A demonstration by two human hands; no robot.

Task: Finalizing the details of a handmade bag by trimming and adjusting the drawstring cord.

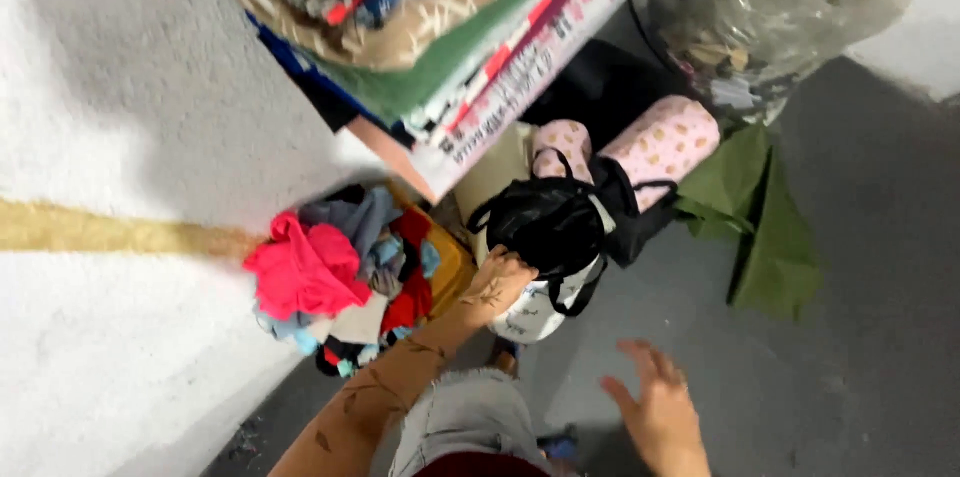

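Observation:
My left hand (497, 280) reaches forward and grips the black bag (548, 220) with straps, at its lower edge where it sits over a white printed bag (536, 315). My right hand (660, 407) hovers low at the front with its fingers spread and holds nothing. Behind the black bag stands a pink dotted cushion or bundle (660, 144). Left of my left hand, a heap of clothes (335, 272), pink, red, grey and blue, spills out of a yellow basket (452, 262).
A tall stack of folded fabrics (440, 37) leans overhead against the white wall (110, 137). A clear plastic sack (770, 7) stands at the back right. A green cloth (765, 222) lies on the grey floor (860, 337).

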